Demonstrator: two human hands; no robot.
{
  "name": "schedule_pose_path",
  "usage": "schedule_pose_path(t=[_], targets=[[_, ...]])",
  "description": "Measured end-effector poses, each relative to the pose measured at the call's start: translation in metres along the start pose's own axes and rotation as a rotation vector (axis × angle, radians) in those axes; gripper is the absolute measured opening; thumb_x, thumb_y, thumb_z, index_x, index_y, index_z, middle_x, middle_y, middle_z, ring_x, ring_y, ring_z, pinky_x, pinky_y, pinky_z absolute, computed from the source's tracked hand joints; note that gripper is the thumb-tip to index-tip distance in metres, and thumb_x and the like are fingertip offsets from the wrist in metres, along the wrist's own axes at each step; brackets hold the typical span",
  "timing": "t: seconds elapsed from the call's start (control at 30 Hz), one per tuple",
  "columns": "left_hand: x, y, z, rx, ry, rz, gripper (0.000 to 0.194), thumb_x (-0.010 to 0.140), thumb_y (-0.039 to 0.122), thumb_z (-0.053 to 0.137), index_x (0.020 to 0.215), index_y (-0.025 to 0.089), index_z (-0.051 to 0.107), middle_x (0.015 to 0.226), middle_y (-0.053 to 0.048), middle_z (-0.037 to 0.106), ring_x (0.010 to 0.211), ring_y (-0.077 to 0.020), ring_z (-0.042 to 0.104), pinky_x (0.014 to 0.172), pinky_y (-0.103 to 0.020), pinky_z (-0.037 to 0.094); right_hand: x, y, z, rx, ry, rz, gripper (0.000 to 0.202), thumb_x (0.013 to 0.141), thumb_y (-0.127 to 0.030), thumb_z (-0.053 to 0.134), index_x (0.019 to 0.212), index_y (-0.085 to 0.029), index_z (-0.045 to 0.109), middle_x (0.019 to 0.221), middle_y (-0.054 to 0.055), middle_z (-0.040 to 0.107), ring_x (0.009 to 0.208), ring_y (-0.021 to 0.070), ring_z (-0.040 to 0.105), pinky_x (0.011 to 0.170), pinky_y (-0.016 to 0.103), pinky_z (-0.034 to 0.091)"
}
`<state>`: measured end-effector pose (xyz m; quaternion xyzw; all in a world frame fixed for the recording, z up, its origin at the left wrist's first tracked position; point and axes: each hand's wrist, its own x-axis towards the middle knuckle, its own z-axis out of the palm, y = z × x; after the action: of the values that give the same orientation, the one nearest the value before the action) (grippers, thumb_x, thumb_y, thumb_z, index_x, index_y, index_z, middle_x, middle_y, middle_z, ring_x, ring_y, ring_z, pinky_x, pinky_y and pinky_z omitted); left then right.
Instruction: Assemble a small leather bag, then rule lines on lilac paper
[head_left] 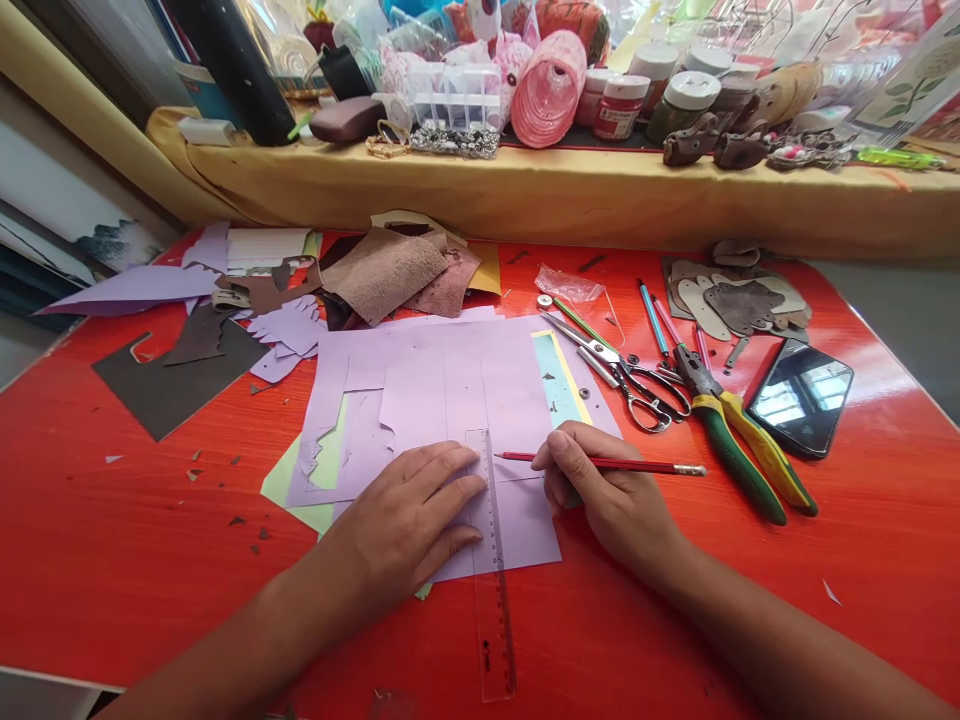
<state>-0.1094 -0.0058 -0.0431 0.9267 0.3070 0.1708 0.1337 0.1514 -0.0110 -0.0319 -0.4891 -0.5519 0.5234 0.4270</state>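
Observation:
My left hand (420, 515) lies with its fingers stretched out on the purple paper (427, 385), the fingertips on the left edge of a clear plastic ruler (491, 600). The ruler lies lengthwise toward me, its near end past the paper on the red table. In my right hand (600, 480) a red pencil (622, 464) is pinched, its tip pointing left, close to the ruler's right edge. Thin pencil lines run down the paper, and a piece has been cut from its left part. Light green paper (289, 480) shows underneath.
Right of the paper lie scissors (611, 360), pliers with green and yellow handles (739, 440), pens (652, 318) and a black phone (802, 397). Leather pieces (386, 270) and purple paper scraps (289, 330) lie at the back left. A cloth-covered ledge (525, 200) with jars runs behind.

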Motion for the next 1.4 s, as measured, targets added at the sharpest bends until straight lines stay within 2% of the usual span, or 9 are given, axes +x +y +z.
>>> schedule_pose_path(t=[0.43, 1.4], targets=[[0.0011, -0.0001, 0.0001, 0.015, 0.016, 0.019, 0.027, 0.109, 0.029, 0.055, 0.132, 0.015, 0.059, 0.140, -0.017, 0.065, 0.132, -0.0329, 0.062, 0.111, -0.052, 0.056, 0.0055, -0.0027, 0.0057, 0.055, -0.014, 0.062, 0.042, 0.105, -0.059, 0.061, 0.092, -0.020, 0.073, 0.071, -0.001, 0.062, 0.058, 0.0151, 0.061, 0.057, 0.029, 0.049], [0.0013, 0.0016, 0.0014, 0.021, 0.033, 0.027, 0.027, 0.108, 0.029, 0.058, 0.131, 0.015, 0.060, 0.139, -0.018, 0.066, 0.130, -0.0335, 0.063, 0.110, -0.052, 0.057, 0.0063, -0.0003, 0.0079, 0.029, -0.015, 0.086, 0.039, 0.106, -0.056, 0.060, 0.091, -0.021, 0.072, 0.071, -0.001, 0.061, 0.057, 0.0148, 0.062, 0.055, 0.029, 0.048]])
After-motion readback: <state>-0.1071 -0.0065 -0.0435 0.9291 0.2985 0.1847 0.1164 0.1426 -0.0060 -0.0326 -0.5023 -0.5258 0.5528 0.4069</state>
